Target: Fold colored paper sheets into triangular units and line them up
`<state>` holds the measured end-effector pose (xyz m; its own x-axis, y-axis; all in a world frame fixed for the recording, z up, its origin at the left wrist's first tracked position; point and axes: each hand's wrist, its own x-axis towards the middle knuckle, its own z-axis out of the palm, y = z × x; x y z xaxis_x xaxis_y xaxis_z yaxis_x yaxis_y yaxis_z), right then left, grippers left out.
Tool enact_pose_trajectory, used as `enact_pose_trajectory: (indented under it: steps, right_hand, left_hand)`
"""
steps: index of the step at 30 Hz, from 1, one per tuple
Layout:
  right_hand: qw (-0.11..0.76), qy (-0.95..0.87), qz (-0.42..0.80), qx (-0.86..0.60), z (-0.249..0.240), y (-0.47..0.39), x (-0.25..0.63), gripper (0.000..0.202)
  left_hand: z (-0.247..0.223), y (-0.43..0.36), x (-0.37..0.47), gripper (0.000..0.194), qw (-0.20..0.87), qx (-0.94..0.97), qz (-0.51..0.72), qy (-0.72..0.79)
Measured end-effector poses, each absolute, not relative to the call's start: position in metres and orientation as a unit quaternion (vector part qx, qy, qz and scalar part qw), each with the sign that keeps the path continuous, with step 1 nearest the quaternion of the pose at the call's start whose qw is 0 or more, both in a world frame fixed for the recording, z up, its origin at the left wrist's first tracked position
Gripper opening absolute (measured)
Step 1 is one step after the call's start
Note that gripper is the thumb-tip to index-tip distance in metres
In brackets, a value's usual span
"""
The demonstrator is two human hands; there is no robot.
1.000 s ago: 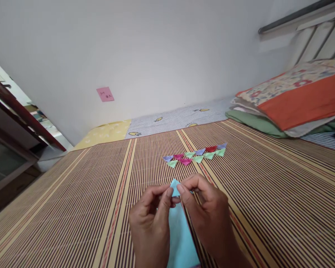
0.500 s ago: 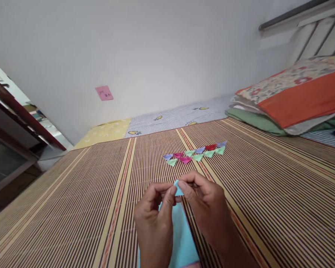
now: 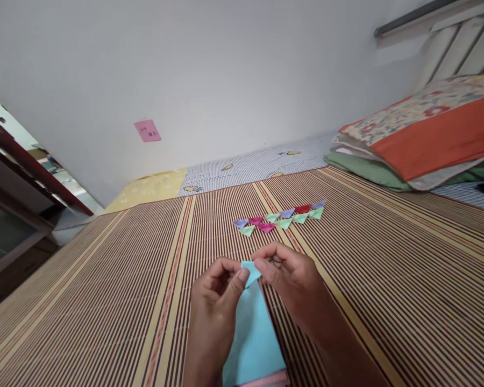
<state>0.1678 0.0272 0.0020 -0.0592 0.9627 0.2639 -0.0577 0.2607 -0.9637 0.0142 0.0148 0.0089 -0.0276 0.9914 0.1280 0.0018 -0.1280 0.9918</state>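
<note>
A small folded piece of light-blue paper [image 3: 250,271] is pinched between both my hands, its wide edge up and its point down. My left hand [image 3: 215,301] grips its left side with thumb and fingers. On the right side, my right hand [image 3: 292,282] holds it the same way. Beneath my hands lies a larger light-blue sheet [image 3: 258,333] on top of a stack, with pinkish edges showing at the near end. Farther off, several folded paper triangles [image 3: 284,224] in green, purple, pink and red lie in two slanting rows.
A striped mat [image 3: 116,285] covers the bed. Folded bedding with an orange and floral cover [image 3: 435,129] is piled at the right. A pink note [image 3: 147,130] sticks to the wall. Checked cloth [image 3: 246,174] runs along the far edge.
The folded light-blue paper has been turned: its point faced up before and now faces down. Both hands have shifted slightly left, showing more of the sheet below.
</note>
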Motion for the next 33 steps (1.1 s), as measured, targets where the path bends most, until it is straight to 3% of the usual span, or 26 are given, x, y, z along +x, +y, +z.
enact_pose_trajectory:
  steps: [3, 10, 16, 21, 25, 33]
  right_hand:
    - [0.542, -0.572, 0.482, -0.384, 0.0005, 0.0278, 0.1720, 0.022]
    - [0.560, -0.593, 0.402, -0.417, 0.0045, 0.0237, 0.1708, 0.018]
    - [0.520, -0.591, 0.475, -0.394, 0.0053, 0.0260, 0.1725, 0.021]
    - [0.513, -0.632, 0.383, -0.437, 0.0057, 0.0273, 0.1759, 0.025]
    - [0.491, -0.652, 0.409, -0.407, 0.0051, 0.0278, 0.1783, 0.022]
    - [0.545, -0.619, 0.395, -0.406, 0.0036, 0.0284, 0.1737, 0.019]
  left_hand:
    - [0.0081, 0.0162, 0.0119, 0.023, 0.468, 0.499, 0.556, 0.473]
    - [0.0064, 0.0160, 0.0078, 0.024, 0.502, 0.478, 0.543, 0.474]
    - [0.0103, 0.0144, 0.0097, 0.023, 0.482, 0.506, 0.538, 0.472]
    - [0.0109, 0.0148, 0.0108, 0.025, 0.468, 0.521, 0.533, 0.474]
    - [0.0098, 0.0150, 0.0082, 0.023, 0.480, 0.556, 0.497, 0.463]
    - [0.0118, 0.0144, 0.0172, 0.027, 0.517, 0.553, 0.480, 0.444]
